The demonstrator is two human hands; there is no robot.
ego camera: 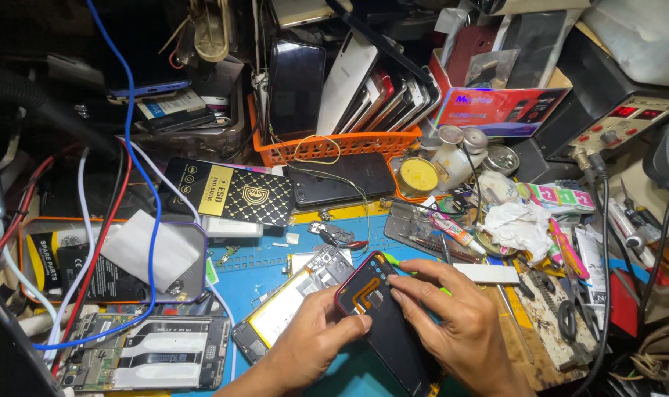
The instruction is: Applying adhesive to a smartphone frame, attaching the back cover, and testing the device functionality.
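Over a blue work mat [257, 276], both my hands hold a dark phone back cover [382, 323] with a red rim and an orange flex strip inside. My left hand [312, 342] grips its left edge with the thumb near the rim. My right hand [459, 323] rests on its right side, the index finger pressing near the orange strip. Under the cover lies an opened phone [286, 301] with a yellow-edged battery and bare circuit board showing.
An orange basket [334, 147] of phones stands at the back. A black patterned box [228, 192], a black phone [342, 180], a dismantled phone frame [147, 353], scissors [569, 312], crumpled tissue [522, 220], glue tubes, cables and a soldering station [621, 121] crowd the bench.
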